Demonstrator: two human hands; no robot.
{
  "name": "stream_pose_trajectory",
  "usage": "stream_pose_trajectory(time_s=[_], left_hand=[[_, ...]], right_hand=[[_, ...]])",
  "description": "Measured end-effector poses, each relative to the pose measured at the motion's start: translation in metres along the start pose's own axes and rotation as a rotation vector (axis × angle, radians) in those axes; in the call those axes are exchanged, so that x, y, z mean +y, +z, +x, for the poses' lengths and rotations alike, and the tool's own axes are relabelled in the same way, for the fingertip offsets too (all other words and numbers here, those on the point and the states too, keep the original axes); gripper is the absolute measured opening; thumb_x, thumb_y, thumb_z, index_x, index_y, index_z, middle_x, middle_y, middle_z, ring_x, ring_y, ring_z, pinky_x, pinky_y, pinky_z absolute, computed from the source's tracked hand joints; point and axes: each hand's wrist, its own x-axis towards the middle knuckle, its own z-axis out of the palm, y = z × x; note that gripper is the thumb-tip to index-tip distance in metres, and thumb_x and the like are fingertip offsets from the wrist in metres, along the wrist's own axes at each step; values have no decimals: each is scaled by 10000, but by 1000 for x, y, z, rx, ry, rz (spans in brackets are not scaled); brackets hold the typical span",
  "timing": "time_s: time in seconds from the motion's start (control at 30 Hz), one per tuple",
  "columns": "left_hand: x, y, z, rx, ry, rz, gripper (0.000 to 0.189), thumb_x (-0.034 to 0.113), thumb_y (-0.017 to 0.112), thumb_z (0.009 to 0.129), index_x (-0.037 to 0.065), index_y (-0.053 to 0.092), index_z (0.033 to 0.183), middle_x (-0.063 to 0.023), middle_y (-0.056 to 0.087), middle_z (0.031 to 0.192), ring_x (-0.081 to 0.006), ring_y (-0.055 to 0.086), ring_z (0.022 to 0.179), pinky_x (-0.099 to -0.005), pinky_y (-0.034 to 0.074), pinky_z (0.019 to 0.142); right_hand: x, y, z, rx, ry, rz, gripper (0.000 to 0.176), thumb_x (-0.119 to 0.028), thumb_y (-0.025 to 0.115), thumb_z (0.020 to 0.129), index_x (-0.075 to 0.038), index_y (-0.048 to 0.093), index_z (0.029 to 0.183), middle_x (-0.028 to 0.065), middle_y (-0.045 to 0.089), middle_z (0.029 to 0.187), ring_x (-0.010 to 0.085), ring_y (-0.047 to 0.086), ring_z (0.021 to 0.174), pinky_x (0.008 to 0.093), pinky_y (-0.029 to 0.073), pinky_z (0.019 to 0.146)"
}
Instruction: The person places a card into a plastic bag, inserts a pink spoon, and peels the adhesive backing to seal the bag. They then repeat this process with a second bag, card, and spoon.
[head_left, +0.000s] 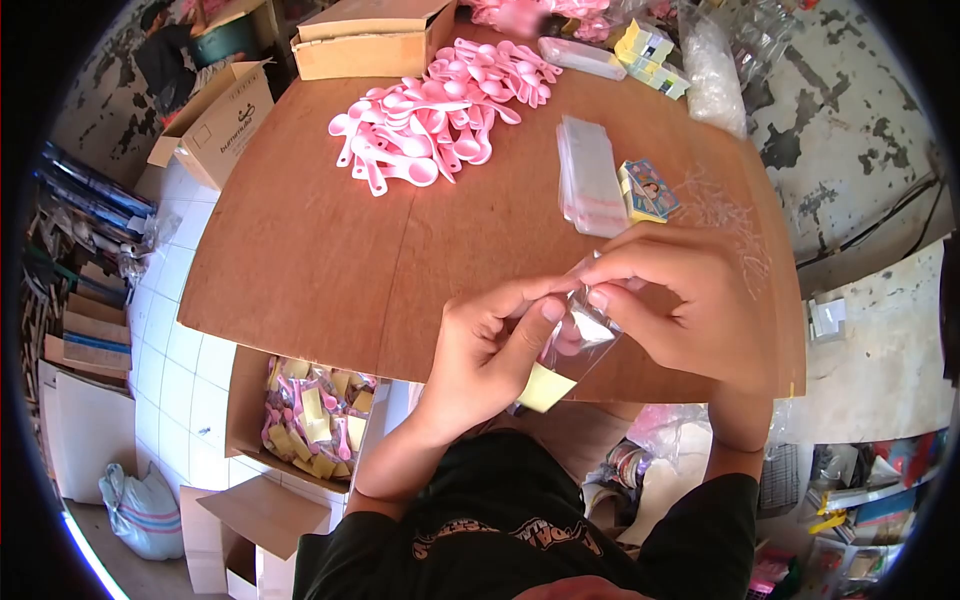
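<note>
A small clear plastic bag (pixel 597 338) is held over the table's near edge, between both hands. My left hand (pixel 485 345) pinches it from the left with thumb and fingers. My right hand (pixel 680 300) is closed on its upper edge, thumb against fingertips. A pale yellow card (pixel 546 388) shows at the bag's lower end; whatever else is inside is hidden by fingers and glare. Just beyond my right hand lie a stack of clear bags (pixel 588 180) and a stack of printed cards (pixel 650 190). Thin clear strips (pixel 720 205) are scattered right of them.
Pink plastic spoons (pixel 440 110) are heaped on the wooden table (pixel 300 240), with a cardboard box (pixel 375 45) behind. More yellow cards (pixel 650 60) lie at the back. Below the left edge, an open carton (pixel 250 400) holds bagged spoons and cards. Another person (pixel 170 50) is at far left.
</note>
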Motion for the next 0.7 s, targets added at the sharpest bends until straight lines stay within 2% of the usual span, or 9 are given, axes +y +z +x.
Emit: stream_pose_trajectory(time_s=[0.03,0.1,0.27,0.5,0.57,0.6,0.67,0.7], left_hand=[[1,1,0,-4,10,2,231,57,522,950,-28,614,1144,-62,670,758,-71,604,673,-234,494,605],[4,3,0,33,-4,42,265,12,495,937,-34,593,1179,-68,671,730,-87,628,668,-241,513,627],[5,-2,0,-38,-40,125,315,8,461,930,-40,563,1224,-92,679,725,-114,657,674,-248,526,639],[5,2,0,-28,-6,179,322,-6,461,919,-42,562,1223,-94,676,731,-127,668,681,-245,529,634],[1,6,-2,-15,17,165,321,-15,453,931,-82,538,1233,-51,631,705,-96,641,681,-199,472,581],[0,6,-4,-19,12,166,321,-15,453,931,-82,538,1233,-51,631,705,-96,641,681,-199,472,581],[-3,6,-6,-40,45,166,345,-21,487,879,-72,543,1215,-116,666,747,-140,667,673,-246,519,607],[-1,6,-5,-43,42,166,345,-21,487,879,-72,543,1215,-116,666,747,-140,667,673,-246,519,607]], right_hand=[[0,1,0,6,-6,-6,75,-61,668,767,-43,678,839,70,638,734,228,625,629,316,483,560],[-1,1,0,-17,-48,-109,154,-26,701,755,-32,684,908,73,658,859,210,655,728,285,505,625],[0,12,-1,95,-126,-190,147,8,688,724,-43,688,862,57,637,805,204,629,662,293,493,562],[2,12,-4,71,-169,-263,146,1,690,720,-36,672,860,45,602,822,214,605,671,306,489,573],[3,17,-7,134,-229,-401,111,-83,684,676,-62,602,748,24,518,758,186,558,646,316,443,494],[3,18,-7,135,-224,-399,111,-83,684,676,-62,602,748,24,518,758,186,558,646,316,443,494],[2,18,-9,125,-282,-598,149,-109,662,595,-69,567,703,16,481,739,155,523,624,299,414,457],[4,20,-11,125,-277,-597,149,-109,662,595,-69,567,703,16,481,739,155,523,624,299,414,457]])
